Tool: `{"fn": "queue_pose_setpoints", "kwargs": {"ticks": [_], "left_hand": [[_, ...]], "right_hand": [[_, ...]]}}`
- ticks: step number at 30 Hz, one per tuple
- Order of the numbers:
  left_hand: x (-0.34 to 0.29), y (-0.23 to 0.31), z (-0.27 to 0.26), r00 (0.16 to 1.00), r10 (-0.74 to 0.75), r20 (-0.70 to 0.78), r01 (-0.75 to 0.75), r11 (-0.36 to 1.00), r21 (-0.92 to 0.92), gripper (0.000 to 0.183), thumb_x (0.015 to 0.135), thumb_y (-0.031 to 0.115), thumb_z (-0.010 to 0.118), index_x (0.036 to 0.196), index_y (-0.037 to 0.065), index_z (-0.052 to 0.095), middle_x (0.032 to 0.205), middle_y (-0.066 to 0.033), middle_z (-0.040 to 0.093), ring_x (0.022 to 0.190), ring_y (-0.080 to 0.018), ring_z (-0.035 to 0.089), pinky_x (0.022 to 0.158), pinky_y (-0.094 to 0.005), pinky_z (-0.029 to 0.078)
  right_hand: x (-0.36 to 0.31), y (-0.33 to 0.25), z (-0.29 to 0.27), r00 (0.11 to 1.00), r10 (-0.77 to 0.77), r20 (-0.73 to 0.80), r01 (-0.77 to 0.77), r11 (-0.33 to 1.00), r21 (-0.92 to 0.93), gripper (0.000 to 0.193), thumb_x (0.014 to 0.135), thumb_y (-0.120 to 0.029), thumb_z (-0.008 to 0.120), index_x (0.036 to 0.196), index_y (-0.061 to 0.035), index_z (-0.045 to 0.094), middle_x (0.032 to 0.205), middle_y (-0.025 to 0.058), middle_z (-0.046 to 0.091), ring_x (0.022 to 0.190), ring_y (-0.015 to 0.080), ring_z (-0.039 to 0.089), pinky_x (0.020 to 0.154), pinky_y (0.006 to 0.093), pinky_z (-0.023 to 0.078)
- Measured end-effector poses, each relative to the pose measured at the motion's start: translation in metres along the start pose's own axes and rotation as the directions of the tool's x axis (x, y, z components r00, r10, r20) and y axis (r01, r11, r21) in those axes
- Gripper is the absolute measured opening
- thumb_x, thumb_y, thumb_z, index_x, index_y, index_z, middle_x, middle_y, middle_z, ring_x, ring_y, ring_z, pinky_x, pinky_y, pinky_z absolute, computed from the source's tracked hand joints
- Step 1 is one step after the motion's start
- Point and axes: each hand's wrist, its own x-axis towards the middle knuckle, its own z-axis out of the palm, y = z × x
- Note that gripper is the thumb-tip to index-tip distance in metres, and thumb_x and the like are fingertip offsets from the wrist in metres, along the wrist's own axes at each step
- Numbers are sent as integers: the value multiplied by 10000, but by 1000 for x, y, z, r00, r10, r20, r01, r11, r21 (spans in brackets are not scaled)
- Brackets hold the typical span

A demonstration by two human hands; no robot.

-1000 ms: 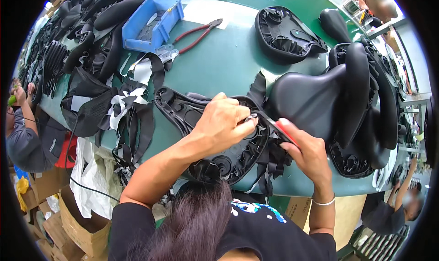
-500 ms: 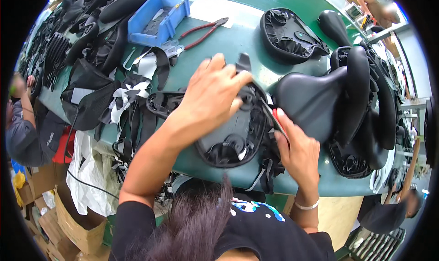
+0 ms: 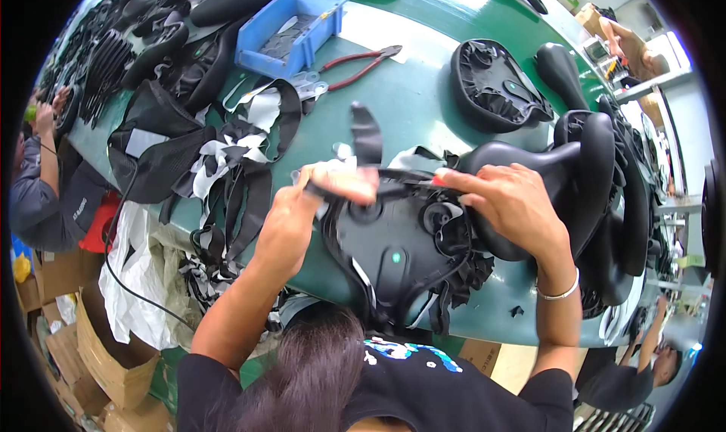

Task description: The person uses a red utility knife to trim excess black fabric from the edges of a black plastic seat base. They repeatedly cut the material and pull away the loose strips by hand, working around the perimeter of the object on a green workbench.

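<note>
An upturned black bicycle saddle (image 3: pixel 370 239) lies in front of me, its hollow underside up and its narrow nose toward me. My left hand (image 3: pixel 291 216), blurred at the fingers, is closed at the far left rim on a black strip of cover material (image 3: pixel 367 133), whose loose end sticks up. My right hand (image 3: pixel 514 205) is at the far right rim, closed on a tool with a red handle (image 3: pixel 439 181). Fingers hide most of that tool, so its kind is unclear. White-and-black offcuts (image 3: pixel 416 158) show behind the rim.
Red-handled cutting pliers (image 3: pixel 363 65) lie beside a blue bin (image 3: pixel 291 35). Scraps (image 3: pixel 227 152) pile up at left. Another upturned saddle (image 3: pixel 499 84) sits far right, and stacked saddles (image 3: pixel 597 182) stand close to my right hand. Co-workers (image 3: pixel 45 182) are at both sides.
The saddle has been turned, so its nose now points toward me instead of left. My left hand has moved left and nearer with the strip; the right hand has moved up to the far rim.
</note>
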Motion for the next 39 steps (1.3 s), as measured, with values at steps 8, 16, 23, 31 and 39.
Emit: {"fn": "queue_pose_setpoints", "kwargs": {"ticks": [8, 16, 23, 31, 39], "left_hand": [[12, 82, -99, 848, 528, -37, -486, 750, -450, 415, 982, 320, 396, 981, -38, 605, 728, -68, 551, 834, -242, 496, 896, -411, 395], [80, 43, -52, 986, 51, 160, -165, 466, 869, 356, 930, 353, 542, 945, 19, 666, 784, -125, 670, 617, -180, 626, 566, -330, 471], [-33, -3, -14, 838, -487, 246, 370, 838, 402, 609, 805, 398, 719, 1212, -22, 549, 1077, -174, 643, 1008, -240, 621, 912, -377, 472], [-7, 10, 12, 1000, 2, -4, -1, 957, 289, 789, 656, 102, 747, 1327, -53, 362, 1158, -166, 564, 932, -199, 610, 842, -317, 498], [-65, -13, 43, 1000, -7, 2, 6, 927, 374, 784, 668, 21, 699, 1335, -26, 290, 1183, -184, 522, 1086, -229, 548, 914, -342, 444]], "right_hand": [[-49, -37, -7, 977, 179, 115, -162, 976, -149, 478, 852, -233, 645, 1317, -234, 533, 612, 56, 512, 508, 241, 531, 509, 380, 404], [-52, -46, -15, 948, 299, 106, -304, 952, 39, 423, 851, -207, 634, 1260, -127, 561, 610, 95, 583, 506, 290, 568, 474, 394, 389], [-45, -18, -7, 950, 287, 120, -311, 893, 325, 404, 854, -192, 624, 1244, -103, 566, 652, 165, 595, 570, 350, 578, 519, 438, 422], [-73, -77, 69, 855, 509, -102, -475, 846, 240, 566, 885, -210, 597, 1396, -66, 399, 572, 143, 579, 467, 333, 568, 449, 455, 428], [-98, -124, 84, 768, 640, -37, -545, 683, 487, 568, 910, -171, 593, 1384, 26, 352, 589, 199, 583, 495, 388, 571, 454, 449, 417]]}}
